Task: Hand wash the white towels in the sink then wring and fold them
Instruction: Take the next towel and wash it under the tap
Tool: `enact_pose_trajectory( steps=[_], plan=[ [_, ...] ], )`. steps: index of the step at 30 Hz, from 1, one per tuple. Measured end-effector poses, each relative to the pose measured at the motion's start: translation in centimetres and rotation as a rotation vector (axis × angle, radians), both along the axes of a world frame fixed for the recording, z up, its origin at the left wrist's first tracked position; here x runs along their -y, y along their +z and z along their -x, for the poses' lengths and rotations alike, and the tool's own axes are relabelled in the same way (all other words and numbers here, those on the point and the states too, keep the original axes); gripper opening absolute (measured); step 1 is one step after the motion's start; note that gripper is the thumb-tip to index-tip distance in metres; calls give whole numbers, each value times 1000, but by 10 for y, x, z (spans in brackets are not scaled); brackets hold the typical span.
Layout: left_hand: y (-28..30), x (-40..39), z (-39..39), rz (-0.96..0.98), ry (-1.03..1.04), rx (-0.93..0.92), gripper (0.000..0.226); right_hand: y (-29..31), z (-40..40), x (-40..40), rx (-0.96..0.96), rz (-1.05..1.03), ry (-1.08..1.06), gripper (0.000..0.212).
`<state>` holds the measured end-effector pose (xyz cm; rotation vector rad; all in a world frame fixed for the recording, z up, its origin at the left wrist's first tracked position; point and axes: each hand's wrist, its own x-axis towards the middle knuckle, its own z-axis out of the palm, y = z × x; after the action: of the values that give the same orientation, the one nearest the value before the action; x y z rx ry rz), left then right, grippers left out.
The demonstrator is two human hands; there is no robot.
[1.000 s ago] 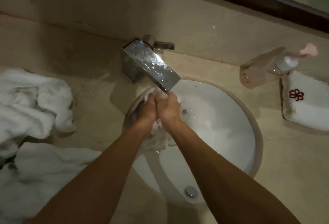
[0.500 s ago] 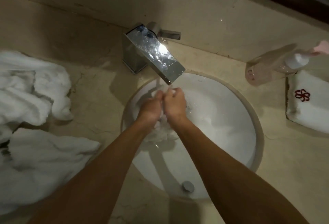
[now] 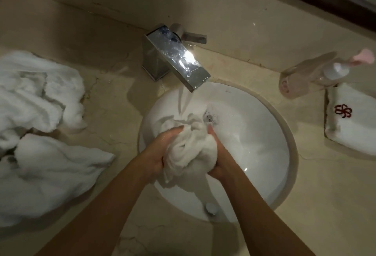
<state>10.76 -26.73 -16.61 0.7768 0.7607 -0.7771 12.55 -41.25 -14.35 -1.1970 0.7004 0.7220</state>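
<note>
- Since the earlier frame both hands have drawn back from under the spout toward the person, and the wet towel (image 3: 190,150), then mostly hidden between them, now bulges out in a large bunch.
- Left hand (image 3: 160,150) is curled closed around the left side of the bunched towel, fingers pressing into the cloth.
- Right hand (image 3: 218,157) is likewise closed on the right side, with its fingertips dug into the folds near the top.
- Between the two hands the towel is held over the bowl of the round white sink (image 3: 254,154), a loose end hanging down toward the basin.
- Water (image 3: 183,101) runs from the chrome faucet (image 3: 177,60) and lands on the far edge of the towel.
- On the tabletop (image 3: 114,113) to the left lies a crumpled pile of white towels (image 3: 40,133).
- Farther right, a folded cloth with a red flower emblem (image 3: 350,121) sits on the tabletop, and a clear pump bottle (image 3: 311,76) is just behind it.
</note>
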Motion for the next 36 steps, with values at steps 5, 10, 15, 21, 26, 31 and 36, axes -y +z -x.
enact_pose_trajectory(
  steps=[5, 10, 15, 21, 26, 31, 36],
  plan=[
    [-3, 0, -20, -433, -100, 156, 5, 11, -15, -9, 346, 576, 365, 8],
    [-3, -6, -26, -199, 66, -49, 34, 26, -15, -1, 332, 247, -5, 27],
    [14, 12, -34, -168, -23, 64, 32, 24, -23, -24, 262, 441, 192, 21],
    [25, 3, -95, -629, -35, 111, 50, 40, -54, -45, 545, 489, 112, 18],
    [6, -2, -63, -653, 2, 255, 27, 19, -47, 2, 270, 314, -58, 21],
    [-15, -15, -27, -146, 49, -53, 34, -15, -4, 48, -99, -25, -4, 52],
    [-20, 1, -16, -207, -177, -123, 66, -17, 5, 37, -81, 91, 149, 50]
  ],
)
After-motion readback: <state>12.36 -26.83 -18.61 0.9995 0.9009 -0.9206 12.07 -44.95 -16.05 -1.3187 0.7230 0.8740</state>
